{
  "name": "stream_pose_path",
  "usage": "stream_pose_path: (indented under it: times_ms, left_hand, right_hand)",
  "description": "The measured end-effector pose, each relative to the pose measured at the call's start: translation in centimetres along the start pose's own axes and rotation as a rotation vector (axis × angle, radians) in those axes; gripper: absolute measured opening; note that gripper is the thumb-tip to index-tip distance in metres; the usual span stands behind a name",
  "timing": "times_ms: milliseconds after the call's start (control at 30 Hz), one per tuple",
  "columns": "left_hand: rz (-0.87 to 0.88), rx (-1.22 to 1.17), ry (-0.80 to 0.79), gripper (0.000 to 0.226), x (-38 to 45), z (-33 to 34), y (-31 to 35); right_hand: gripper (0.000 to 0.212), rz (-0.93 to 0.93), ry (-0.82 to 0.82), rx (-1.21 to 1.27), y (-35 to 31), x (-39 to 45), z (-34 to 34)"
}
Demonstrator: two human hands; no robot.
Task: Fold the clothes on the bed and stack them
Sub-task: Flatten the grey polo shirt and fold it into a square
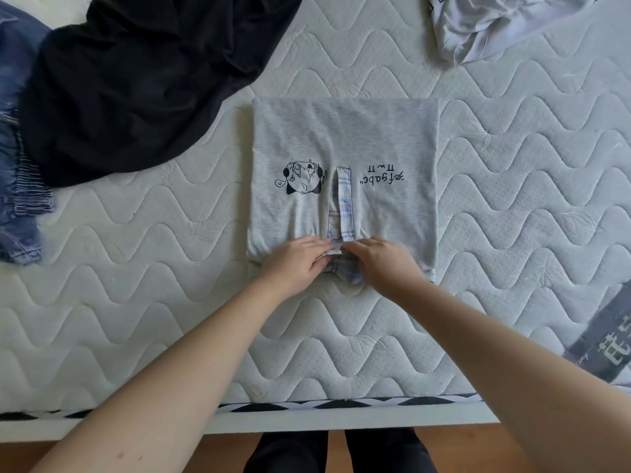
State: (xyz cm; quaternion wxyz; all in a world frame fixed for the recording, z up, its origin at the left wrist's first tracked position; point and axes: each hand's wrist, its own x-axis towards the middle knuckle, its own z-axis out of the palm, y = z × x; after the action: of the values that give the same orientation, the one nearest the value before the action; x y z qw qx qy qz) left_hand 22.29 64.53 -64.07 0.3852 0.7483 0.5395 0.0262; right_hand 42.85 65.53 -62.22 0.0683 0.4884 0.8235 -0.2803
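Note:
A grey polo shirt [345,141] lies folded into a rectangle in the middle of the mattress, with a black cartoon print, black lettering and a plaid button placket. Its plaid collar [345,271] points toward me at the near edge. My left hand [297,261] and my right hand [382,264] both rest on that collar, fingers pinching the fabric next to the top button. A black garment [136,80] lies spread and crumpled at the far left. Blue jeans [17,158] lie partly under it. A white crumpled garment [495,25] sits at the far right.
The quilted white mattress [136,268] has its near edge [307,414] with a black-and-white trim just in front of my legs. A grey label strip [607,339] with characters lies at the right edge. Wooden floor shows below.

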Motion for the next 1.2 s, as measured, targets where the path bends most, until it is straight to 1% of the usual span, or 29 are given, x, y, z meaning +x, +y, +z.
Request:
stream_pose_path:
  times_ms: [33, 100, 133, 200, 233, 267, 333, 367, 433, 500, 533, 567, 633, 667, 700, 767, 867, 933, 1000, 1067, 1133, 1200]
  left_hand:
    - [-0.013, -0.023, -0.003, 0.037, -0.1, 0.0, -0.1]
    - [-0.021, -0.064, 0.019, 0.034, -0.1, -0.2, -0.1]
    - [-0.012, -0.077, 0.031, 0.033, -0.1, -0.3, 0.0]
    - [0.009, -0.091, 0.033, 0.031, -0.1, -0.5, 0.1]
    - [0.015, -0.097, 0.03, 0.031, 0.0, -0.6, 0.2]
    - [0.019, -0.104, 0.029, 0.031, 0.0, -0.6, 0.3]
    - [0.028, -0.109, 0.015, 0.03, 0.1, -0.6, 0.5]
    - [0.032, -0.1, 0.001, 0.03, 0.2, -0.5, 0.6]
    - [0.02, -0.054, -0.041, 0.03, 0.3, -0.5, 0.6]
    - [-0.005, -0.006, -0.085, 0.029, 0.6, -0.6, 0.6]
    - [-0.015, 0.002, -0.097, 0.029, 0.7, -0.6, 0.7]
    - [-0.022, -0.005, -0.101, 0.029, 0.8, -0.6, 0.6]
    - [-0.033, -0.052, -0.082, 0.027, 0.8, -0.5, 0.5]
    - [-0.05, -0.077, -0.061, 0.025, 0.8, -0.4, 0.4]
    - [-0.078, -0.103, -0.031, 0.024, 0.8, -0.4, 0.4]
    - [-0.154, -0.155, 0.043, 0.021, 1.0, -0.5, 0.4]
    - [-0.232, -0.249, 0.145, 0.017, 1.6, -0.7, 0.5]
    - [-0.287, -0.351, 0.173, 0.01, 1.8, -1.1, 0.5]
    - [-0.328, -0.441, 0.169, 0.013, 1.8, -1.3, 0.4]
    - [-0.342, -0.495, 0.167, 0.017, 1.8, -1.4, 0.4]
    - [-0.352, -0.528, 0.172, 0.015, 1.7, -1.4, 0.3]
    - [-0.371, -0.567, 0.202, 0.016, 1.3, -1.4, 0.2]
  right_hand:
    - [0.043, 0.009, 0.057, 0.057, 0.1, -0.3, 0.1]
    - [0.048, 0.084, 0.178, 0.147, 0.4, -0.9, 0.3]
    - [0.053, 0.129, 0.194, 0.166, 0.6, -1.1, 0.4]
    - [0.062, 0.206, 0.145, 0.186, 1.1, -1.3, 0.7]
    - [0.06, 0.238, 0.119, 0.191, 1.3, -1.3, 0.8]
    - [0.054, 0.26, 0.121, 0.196, 1.4, -1.2, 0.9]
    - [0.033, 0.25, 0.204, 0.216, 1.4, -1.1, 0.9]
    - [0.026, 0.221, 0.255, 0.23, 1.3, -1.2, 0.9]
    - [0.021, 0.136, 0.323, 0.243, 1.0, -1.6, 1.1]
    - [0.02, 0.088, 0.349, 0.233, 0.9, -2.0, 1.1]
    - [0.021, 0.074, 0.343, 0.215, 1.0, -2.1, 1.1]
    - [0.024, 0.054, 0.301, 0.183, 1.2, -2.0, 1.1]
    - [0.036, 0.014, 0.118, 0.109, 1.6, -1.8, 1.0]
    - [0.043, 0.017, 0.035, 0.112, 1.7, -1.5, 0.9]
    - [0.048, 0.041, -0.007, 0.147, 1.7, -1.3, 0.8]
    - [0.054, 0.1, 0.014, 0.223, 1.7, -1.1, 0.4]
    - [0.06, 0.093, 0.035, 0.258, 1.2, -0.7, 0.0]
    - [0.058, 0.114, -0.001, 0.385, 0.7, -0.1, -0.4]
    - [0.048, 0.168, -0.035, 0.515, 0.3, 1.0, -0.8]
    - [0.033, 0.214, -0.035, 0.541, 0.1, 2.1, -1.1]
    - [0.021, 0.266, -0.03, 0.519, 0.0, 3.1, -1.2]
    - [0.015, 0.34, -0.012, 0.525, -0.1, 4.1, -1.1]
